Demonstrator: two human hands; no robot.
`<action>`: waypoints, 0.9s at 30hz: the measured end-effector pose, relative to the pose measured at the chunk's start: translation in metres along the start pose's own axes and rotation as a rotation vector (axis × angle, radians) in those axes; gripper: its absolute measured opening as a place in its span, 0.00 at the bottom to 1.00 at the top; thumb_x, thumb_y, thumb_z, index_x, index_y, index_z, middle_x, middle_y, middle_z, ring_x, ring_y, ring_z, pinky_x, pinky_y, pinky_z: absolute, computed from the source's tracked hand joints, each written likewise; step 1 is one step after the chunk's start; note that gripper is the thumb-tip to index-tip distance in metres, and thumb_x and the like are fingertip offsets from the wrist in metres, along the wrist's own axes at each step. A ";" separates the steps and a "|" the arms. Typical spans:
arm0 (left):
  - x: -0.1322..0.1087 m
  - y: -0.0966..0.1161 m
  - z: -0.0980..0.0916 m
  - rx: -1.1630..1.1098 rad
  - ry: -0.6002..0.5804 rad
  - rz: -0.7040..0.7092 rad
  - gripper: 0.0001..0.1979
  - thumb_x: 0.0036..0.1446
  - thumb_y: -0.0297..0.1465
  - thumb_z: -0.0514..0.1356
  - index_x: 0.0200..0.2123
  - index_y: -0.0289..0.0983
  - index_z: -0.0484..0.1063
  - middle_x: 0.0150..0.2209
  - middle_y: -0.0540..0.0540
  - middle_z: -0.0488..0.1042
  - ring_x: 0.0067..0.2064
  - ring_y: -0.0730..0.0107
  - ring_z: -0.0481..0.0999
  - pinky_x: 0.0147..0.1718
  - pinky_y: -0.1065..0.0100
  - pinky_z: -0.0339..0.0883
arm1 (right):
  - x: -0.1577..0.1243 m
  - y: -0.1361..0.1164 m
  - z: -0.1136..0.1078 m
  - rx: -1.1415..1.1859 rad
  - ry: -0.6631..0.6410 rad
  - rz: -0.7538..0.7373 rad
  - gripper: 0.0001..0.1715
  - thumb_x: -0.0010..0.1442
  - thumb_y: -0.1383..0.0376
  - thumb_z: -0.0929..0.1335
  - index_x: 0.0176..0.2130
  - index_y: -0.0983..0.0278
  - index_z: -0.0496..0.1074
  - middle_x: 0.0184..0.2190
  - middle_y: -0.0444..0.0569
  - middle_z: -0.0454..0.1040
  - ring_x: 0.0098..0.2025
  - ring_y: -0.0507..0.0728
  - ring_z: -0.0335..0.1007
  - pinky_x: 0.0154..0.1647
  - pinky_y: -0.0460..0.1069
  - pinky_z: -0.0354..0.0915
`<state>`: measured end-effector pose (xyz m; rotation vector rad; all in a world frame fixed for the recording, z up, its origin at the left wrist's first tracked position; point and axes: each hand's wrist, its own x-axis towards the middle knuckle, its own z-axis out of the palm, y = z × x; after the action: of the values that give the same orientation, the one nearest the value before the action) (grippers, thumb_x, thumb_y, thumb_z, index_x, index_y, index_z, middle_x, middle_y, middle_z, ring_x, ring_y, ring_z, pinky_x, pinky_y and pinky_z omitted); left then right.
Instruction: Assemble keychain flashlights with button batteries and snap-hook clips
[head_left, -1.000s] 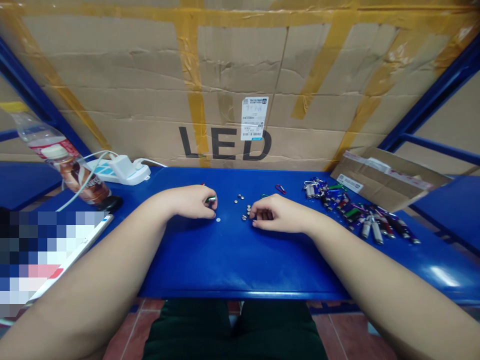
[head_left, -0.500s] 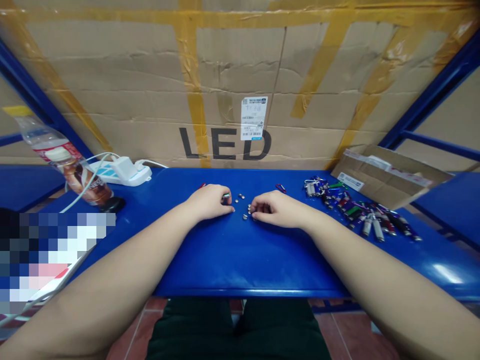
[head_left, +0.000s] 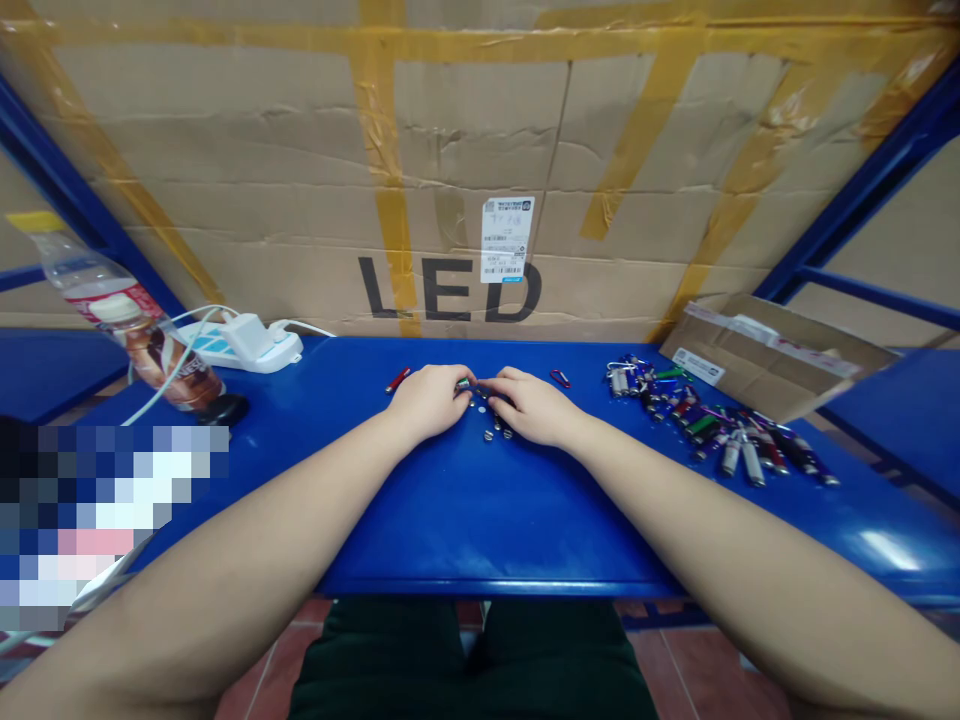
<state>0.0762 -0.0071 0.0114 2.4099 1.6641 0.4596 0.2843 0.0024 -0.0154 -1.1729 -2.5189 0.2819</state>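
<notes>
My left hand [head_left: 433, 402] is closed around a small shiny cylinder [head_left: 463, 384], mostly hidden by the fingers. Its fingertips almost meet those of my right hand [head_left: 531, 408], which is pinched at the cylinder's open side; whatever it holds is too small to make out. Below and between the hands lie several small silver discs that look like button cells [head_left: 488, 436]. A red tube [head_left: 398, 380] rests on the table just beyond my left hand. Beyond my right hand is a red carabiner [head_left: 560, 378].
A pile of small keychain flashlights [head_left: 705, 425] covers the right of the blue table [head_left: 495, 520], before an open cardboard box [head_left: 772, 350]. On the left stand a power strip [head_left: 262, 350] with cables and two bottles [head_left: 172, 360]. A large LED carton [head_left: 300, 200] closes off the back.
My right hand has moved left and slightly up from the discs to my left hand. The left hand has shifted a little right, uncovering more of the red tube.
</notes>
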 end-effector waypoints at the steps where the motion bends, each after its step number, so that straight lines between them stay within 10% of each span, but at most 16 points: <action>1: 0.000 -0.001 0.001 0.001 -0.007 0.000 0.16 0.61 0.35 0.60 0.51 0.44 0.80 0.46 0.45 0.84 0.49 0.52 0.81 0.45 0.61 0.72 | 0.000 -0.001 0.000 -0.002 -0.010 -0.005 0.22 0.72 0.64 0.63 0.61 0.63 0.73 0.50 0.56 0.74 0.55 0.62 0.72 0.58 0.55 0.66; 14: -0.001 -0.008 -0.005 -0.025 -0.011 0.009 0.12 0.60 0.35 0.60 0.43 0.44 0.82 0.46 0.46 0.84 0.47 0.53 0.81 0.43 0.61 0.71 | -0.009 -0.006 -0.014 0.080 0.049 -0.010 0.13 0.67 0.68 0.66 0.49 0.64 0.77 0.45 0.54 0.78 0.46 0.59 0.75 0.51 0.53 0.68; 19: -0.005 -0.022 -0.024 -0.001 0.103 -0.047 0.10 0.59 0.35 0.60 0.41 0.43 0.80 0.41 0.45 0.83 0.42 0.54 0.80 0.39 0.61 0.71 | -0.027 -0.010 -0.040 0.312 -0.110 0.034 0.07 0.63 0.63 0.70 0.39 0.63 0.77 0.31 0.46 0.79 0.31 0.53 0.72 0.33 0.48 0.66; 27: 0.001 -0.057 -0.039 0.230 -0.010 -0.266 0.15 0.56 0.43 0.61 0.40 0.40 0.78 0.46 0.37 0.82 0.47 0.45 0.80 0.41 0.58 0.72 | -0.030 -0.016 -0.037 0.362 -0.231 0.008 0.06 0.59 0.66 0.71 0.39 0.65 0.77 0.33 0.47 0.79 0.33 0.53 0.73 0.36 0.48 0.68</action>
<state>0.0131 0.0127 0.0298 2.2805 2.0972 0.2240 0.3059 -0.0292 0.0173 -1.0541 -2.5054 0.8801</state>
